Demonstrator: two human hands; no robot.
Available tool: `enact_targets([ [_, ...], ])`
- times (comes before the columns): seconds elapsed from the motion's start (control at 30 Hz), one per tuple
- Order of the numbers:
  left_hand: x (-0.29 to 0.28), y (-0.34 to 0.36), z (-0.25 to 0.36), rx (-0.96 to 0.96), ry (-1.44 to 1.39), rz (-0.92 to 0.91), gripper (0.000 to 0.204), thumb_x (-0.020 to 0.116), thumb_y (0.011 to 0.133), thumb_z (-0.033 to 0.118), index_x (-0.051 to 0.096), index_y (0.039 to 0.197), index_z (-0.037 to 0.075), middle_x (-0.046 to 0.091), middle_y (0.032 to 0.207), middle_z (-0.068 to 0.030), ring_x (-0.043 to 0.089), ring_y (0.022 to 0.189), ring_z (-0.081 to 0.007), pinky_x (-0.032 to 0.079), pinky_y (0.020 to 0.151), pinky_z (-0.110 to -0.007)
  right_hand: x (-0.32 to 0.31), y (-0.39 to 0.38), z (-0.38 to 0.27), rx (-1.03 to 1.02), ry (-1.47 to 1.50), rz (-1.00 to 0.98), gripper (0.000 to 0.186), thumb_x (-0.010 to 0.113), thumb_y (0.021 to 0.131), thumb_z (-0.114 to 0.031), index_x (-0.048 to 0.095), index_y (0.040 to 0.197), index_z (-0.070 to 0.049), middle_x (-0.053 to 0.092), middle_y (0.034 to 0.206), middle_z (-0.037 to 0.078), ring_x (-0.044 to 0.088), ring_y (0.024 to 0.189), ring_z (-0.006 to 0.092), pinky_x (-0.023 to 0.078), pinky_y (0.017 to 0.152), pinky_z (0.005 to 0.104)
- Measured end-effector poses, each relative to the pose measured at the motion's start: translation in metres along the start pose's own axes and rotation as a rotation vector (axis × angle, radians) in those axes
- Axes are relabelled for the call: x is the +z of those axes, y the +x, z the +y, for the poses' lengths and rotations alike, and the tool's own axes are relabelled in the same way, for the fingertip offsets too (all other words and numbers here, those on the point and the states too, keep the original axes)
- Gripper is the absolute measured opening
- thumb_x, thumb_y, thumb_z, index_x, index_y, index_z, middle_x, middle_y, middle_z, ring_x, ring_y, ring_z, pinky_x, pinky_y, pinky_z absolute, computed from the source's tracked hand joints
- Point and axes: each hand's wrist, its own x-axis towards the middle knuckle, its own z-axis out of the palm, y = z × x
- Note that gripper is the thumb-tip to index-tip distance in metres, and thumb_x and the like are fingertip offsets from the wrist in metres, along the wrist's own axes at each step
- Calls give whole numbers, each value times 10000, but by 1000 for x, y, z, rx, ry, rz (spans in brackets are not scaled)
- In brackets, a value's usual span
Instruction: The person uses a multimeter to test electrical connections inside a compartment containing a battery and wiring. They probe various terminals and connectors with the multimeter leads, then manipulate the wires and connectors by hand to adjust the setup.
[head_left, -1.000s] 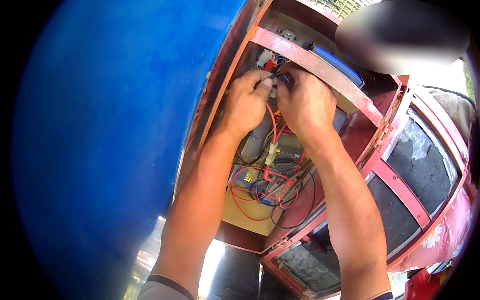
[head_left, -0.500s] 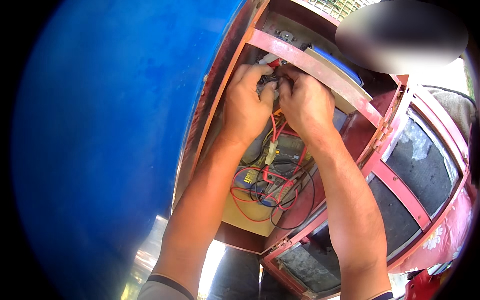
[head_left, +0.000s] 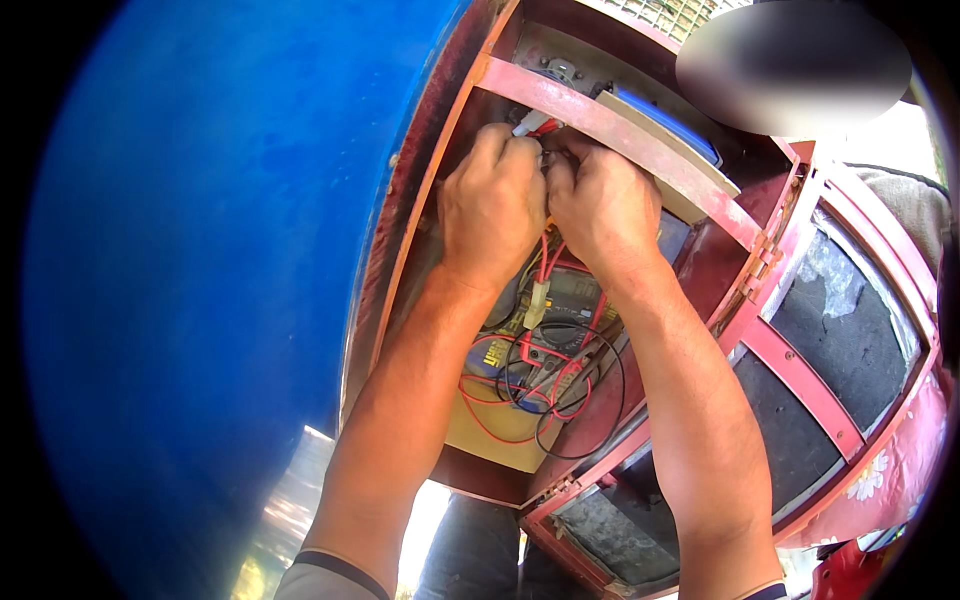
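Observation:
Inside a reddish metal box (head_left: 432,185), my left hand (head_left: 492,205) and my right hand (head_left: 605,205) meet with fingers curled together. What they pinch is mostly hidden by the fingers; only a small dark bit shows between them. Just beyond my left fingertips sits a white connector piece (head_left: 527,122) with a red part beside it. Red wires (head_left: 544,258) run down from under my hands to a pale plug connector (head_left: 537,304). Below lies a dark multimeter (head_left: 572,298) with yellow markings, and looped red and black leads (head_left: 622,400) spread over it.
A pinkish metal crossbar (head_left: 610,125) spans the box just beyond my hands. The box's hinged door (head_left: 800,375) hangs open at right. A large blue panel (head_left: 220,250) fills the left. A blue-edged board (head_left: 670,125) stands at the back; a person is at upper right.
My left hand has rolled over, its back now covering the dark piece that showed between the fingers. My right hand has shifted slightly left, and the view has moved a little.

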Motion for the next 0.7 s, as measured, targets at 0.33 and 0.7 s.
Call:
enact_targets([
  [0.33, 8, 8, -3, -256, -309, 24, 105, 652, 911, 72, 687, 876, -20, 701, 914, -215, 698, 857, -429, 548, 765, -511, 5, -2, 6, -81, 1, 89, 245, 682, 976, -229, 816, 1149, -118, 791, 986, 195, 766, 956, 398, 601, 891, 478],
  [0.7, 16, 9, -1, -444, -256, 68, 121, 644, 872, 79, 673, 848, -36, 710, 861, -249, 690, 824, -453, 536, 797, -537, 6, -1, 5, -92, -30, 111, 244, 676, 969, -208, 813, 1136, -95, 787, 1010, 206, 752, 978, 414, 594, 908, 503],
])
